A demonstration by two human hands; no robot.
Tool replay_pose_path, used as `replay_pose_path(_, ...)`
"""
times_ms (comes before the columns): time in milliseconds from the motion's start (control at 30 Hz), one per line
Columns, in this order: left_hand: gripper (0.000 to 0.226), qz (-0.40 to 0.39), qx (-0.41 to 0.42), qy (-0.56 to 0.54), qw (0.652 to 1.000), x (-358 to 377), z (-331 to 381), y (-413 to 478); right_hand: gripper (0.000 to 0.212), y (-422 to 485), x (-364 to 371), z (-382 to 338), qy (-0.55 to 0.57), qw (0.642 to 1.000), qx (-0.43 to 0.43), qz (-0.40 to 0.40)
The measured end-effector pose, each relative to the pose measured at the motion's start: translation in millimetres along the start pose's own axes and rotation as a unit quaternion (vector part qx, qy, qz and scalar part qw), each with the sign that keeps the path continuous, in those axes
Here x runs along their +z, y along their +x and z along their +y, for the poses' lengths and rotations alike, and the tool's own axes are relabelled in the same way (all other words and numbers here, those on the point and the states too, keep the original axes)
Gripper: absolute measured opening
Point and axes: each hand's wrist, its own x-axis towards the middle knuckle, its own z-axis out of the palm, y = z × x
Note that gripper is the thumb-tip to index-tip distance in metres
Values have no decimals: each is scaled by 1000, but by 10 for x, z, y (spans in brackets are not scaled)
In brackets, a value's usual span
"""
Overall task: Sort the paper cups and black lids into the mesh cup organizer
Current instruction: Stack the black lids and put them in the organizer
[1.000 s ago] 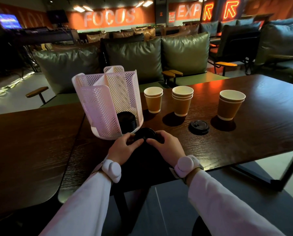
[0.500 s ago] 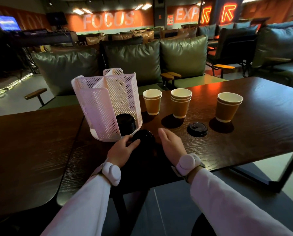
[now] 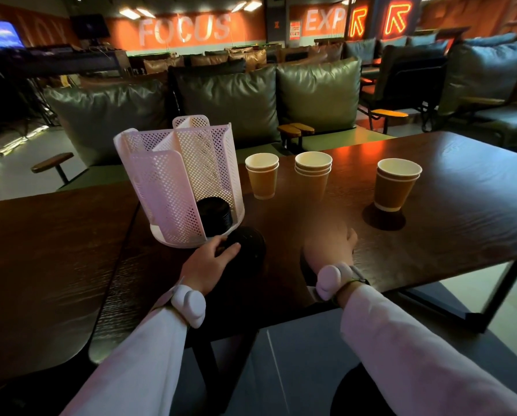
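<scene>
Right hand (image 3: 331, 246) has swung right off the lids (image 3: 248, 244), blurred, grip unreadable; left hand (image 3: 209, 259) clasps that stack, on the table (image 3: 461, 205) just beside the organizer (image 3: 191, 175): likely light, stiff, slick, best taken by the rim.

Dark table (image 3: 461, 205): mesh organizer (image 3: 191, 181), three cup stacks (image 3: 262, 178), lids (image 3: 249, 241)

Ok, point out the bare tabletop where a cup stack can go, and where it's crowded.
Widest bare table lies right of the right cup stack. The adjoining table left of the mesh organizer is bare. A gap runs between middle cup stack and right one. Crowded: the organizer's front, where the left hand holds loose black lids.
</scene>
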Motion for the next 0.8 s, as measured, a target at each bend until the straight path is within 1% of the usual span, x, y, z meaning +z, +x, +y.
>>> replay_pose_path(67, 68, -1, -1, 4, 1000, 2, -3, 2, 53, -36, -13, -11, -9, 998, -51, 26)
replay_pose_path(133, 69, 2, 0, 8, 1000, 3, -7, 3, 53, -52, -12, -25, -26, 996, -68, 47)
replay_pose_path(167, 70, 5, 1, 9, 1000, 8, -8, 2, 57, -55, -9, -25, -34, 997, -55, 47)
replay_pose_path(233, 75, 8, 3, 7, 1000, 9, -9, -4, 66, -46, 4, -14, -36, 999, 1, 20)
replay_pose_path(300, 78, 9, 4, 3, 1000, 21, -13, -2, 66, -29, 18, 9, -25, 999, 35, -7)
replay_pose_path(333, 78, 9, 4, 4, 1000, 19, -15, -3, 61, -23, 29, 11, -19, 999, 26, -10)
replay_pose_path(400, 78, 5, 3, 8, 1000, 17, -16, 1, 49, -21, 37, 7, -7, 1000, -26, 1)
replay_pose_path(433, 78, 3, 2, 9, 1000, 14, -19, 3, 47, -22, 45, -6, 1, 998, -55, 2)
replay_pose_path(500, 79, 3, 0, 10, 1000, 11, -32, 8, 54, -31, 61, -23, 11, 996, -86, -11)
replay_pose_path(600, 79, 2, -3, 13, 1000, 12, -47, 15, 71, -24, 54, -4, 6, 997, -73, -35)
replay_pose_path(667, 78, 0, -5, 12, 1000, 12, -56, 27, 72, -23, 37, -5, 8, 996, -84, -34)
replay_pose_path(733, 75, 1, -6, 12, 1000, 11, -64, 37, 68, -47, 13, -44, 30, 991, -128, 0)
replay_pose_path(800, 68, 5, -3, 13, 1000, 10, -68, 43, 66, -104, -16, -92, 79, 977, -194, 50)
